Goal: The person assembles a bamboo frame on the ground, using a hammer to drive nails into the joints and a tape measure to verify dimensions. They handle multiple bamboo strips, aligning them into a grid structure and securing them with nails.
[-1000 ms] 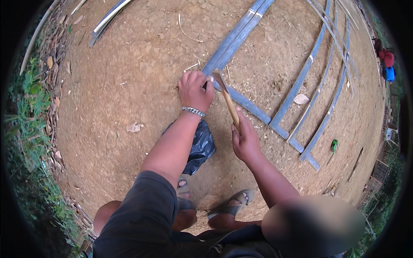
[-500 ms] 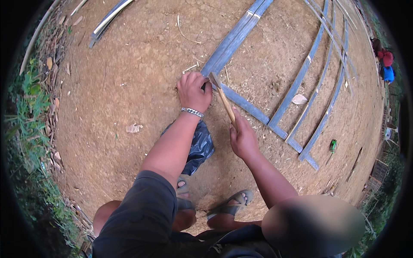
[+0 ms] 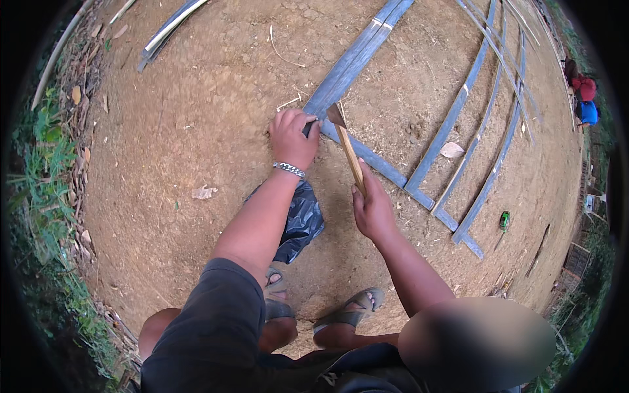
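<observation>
2 hands (image 3: 295, 139) (image 3: 373, 211), 1 hatchet (image 3: 347, 149), 1 black plastic bag (image 3: 298, 219), 2 sandals (image 3: 350, 313) (image 3: 275, 278), 1 bracelet (image 3: 289, 169)

Blue-grey slats (image 3: 367, 49), black bag (image 3: 298, 219)

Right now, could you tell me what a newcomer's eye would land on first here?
At the centre, the right hand grips a wooden-handled hatchet with its blade beside the left hand, which presses on a grey-blue bamboo strip on the bare dirt ground. More split strips fan out to the right, and a black plastic bag lies beneath the left forearm.
</observation>
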A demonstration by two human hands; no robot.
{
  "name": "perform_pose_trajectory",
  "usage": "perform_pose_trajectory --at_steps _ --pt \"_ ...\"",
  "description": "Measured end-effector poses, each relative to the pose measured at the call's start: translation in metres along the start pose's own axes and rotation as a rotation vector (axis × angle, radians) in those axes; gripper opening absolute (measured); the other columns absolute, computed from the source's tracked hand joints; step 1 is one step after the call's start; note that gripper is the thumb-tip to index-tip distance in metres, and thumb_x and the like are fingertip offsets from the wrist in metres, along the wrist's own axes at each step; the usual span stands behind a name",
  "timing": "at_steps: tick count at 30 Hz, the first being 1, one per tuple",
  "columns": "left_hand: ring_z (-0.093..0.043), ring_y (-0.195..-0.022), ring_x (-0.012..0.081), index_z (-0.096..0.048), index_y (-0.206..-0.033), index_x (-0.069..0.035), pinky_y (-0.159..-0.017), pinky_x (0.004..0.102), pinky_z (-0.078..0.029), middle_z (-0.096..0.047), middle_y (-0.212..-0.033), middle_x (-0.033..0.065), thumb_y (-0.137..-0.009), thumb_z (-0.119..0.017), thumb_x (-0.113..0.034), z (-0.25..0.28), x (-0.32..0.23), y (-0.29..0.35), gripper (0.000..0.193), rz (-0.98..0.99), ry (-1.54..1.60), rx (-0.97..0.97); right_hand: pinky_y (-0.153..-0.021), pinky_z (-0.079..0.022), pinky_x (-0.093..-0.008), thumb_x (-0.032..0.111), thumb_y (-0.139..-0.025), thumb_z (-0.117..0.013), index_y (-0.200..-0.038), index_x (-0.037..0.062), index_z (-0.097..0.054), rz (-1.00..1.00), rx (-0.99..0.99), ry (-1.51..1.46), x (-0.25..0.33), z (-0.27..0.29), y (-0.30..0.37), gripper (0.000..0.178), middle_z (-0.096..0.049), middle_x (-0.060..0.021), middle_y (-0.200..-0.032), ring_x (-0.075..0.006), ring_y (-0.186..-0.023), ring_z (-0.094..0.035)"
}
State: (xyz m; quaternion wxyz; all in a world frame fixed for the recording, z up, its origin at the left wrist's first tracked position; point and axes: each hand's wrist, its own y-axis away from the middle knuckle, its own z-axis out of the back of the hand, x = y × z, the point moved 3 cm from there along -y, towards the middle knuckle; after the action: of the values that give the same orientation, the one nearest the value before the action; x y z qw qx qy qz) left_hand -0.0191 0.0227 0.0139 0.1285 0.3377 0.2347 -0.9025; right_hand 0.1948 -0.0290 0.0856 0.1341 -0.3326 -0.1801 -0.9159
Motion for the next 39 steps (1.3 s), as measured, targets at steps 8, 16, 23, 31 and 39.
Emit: perform_pose_trajectory --at_steps 8,16,23,31,39 --pt "-0.058 -0.115 0.0332 -0.059 -0.127 -0.005 -0.104 0.045 -0.045 -0.065 -0.116 0.0126 -0.079 -0.075 -0.008 0.014 0.017 0.004 0.052 0.122 0.345 -0.017 -0.114 -0.04 -0.045 0.008 -0.098 -0.058 -0.154 0.006 -0.038 -0.14 0.12 -0.043 -0.002 -0.007 -0.023 0.059 -0.052 -0.0269 -0.146 -0.0431 -0.136 -0.05" --pt "-0.061 -0.115 0.0348 -0.067 -0.119 0.0 -0.105 0.0439 -0.046 -0.064 -0.122 0.0163 -0.086 -0.068 -0.006 0.03 0.005 0.018 0.034 0.065 0.088 0.053 -0.114 -0.04 -0.0445 0.011 -0.099 -0.056 -0.155 0.0094 -0.037 -0.123 0.094 -0.04 -0.01 -0.014 -0.021 0.059 -0.052 -0.0258 -0.146 -0.0425 -0.136 -0.05" --pt "-0.061 -0.116 0.0347 -0.066 -0.123 0.0 -0.104 0.0428 -0.047 -0.063 -0.128 0.0155 -0.084 -0.077 -0.015 0.044 0.023 0.012 0.043 -0.002 0.144 0.224 -0.114 -0.04 -0.0447 0.01 -0.099 -0.056 -0.154 0.0094 -0.037 -0.141 0.121 -0.044 -0.012 -0.011 -0.023 0.058 -0.053 -0.0261 -0.145 -0.0427 -0.135 -0.05" --pt "-0.057 -0.123 0.032 -0.069 -0.123 -0.007 -0.106 0.0458 -0.044 -0.064 -0.129 0.0122 -0.08 -0.081 -0.022 0.041 -0.006 0.011 0.048 -0.161 -0.065 0.146 -0.108 -0.046 -0.0492 0.014 -0.099 -0.057 -0.156 0.0129 -0.036 -0.068 0.076 -0.028 -0.019 -0.014 -0.025 0.061 -0.054 -0.0281 -0.141 -0.0452 -0.128 -0.055" --pt "-0.054 -0.127 0.0222 -0.07 -0.124 -0.014 -0.108 0.0463 -0.038 -0.065 -0.132 -0.0009 -0.088 -0.071 -0.021 0.033 0.001 0.026 0.037 -0.376 -0.239 0.266 -0.113 -0.042 -0.0459 0.009 -0.098 -0.056 -0.154 0.0097 -0.038 -0.101 0.124 -0.024 -0.02 -0.011 -0.029 0.059 -0.053 -0.0269 -0.143 -0.0437 -0.134 -0.051"
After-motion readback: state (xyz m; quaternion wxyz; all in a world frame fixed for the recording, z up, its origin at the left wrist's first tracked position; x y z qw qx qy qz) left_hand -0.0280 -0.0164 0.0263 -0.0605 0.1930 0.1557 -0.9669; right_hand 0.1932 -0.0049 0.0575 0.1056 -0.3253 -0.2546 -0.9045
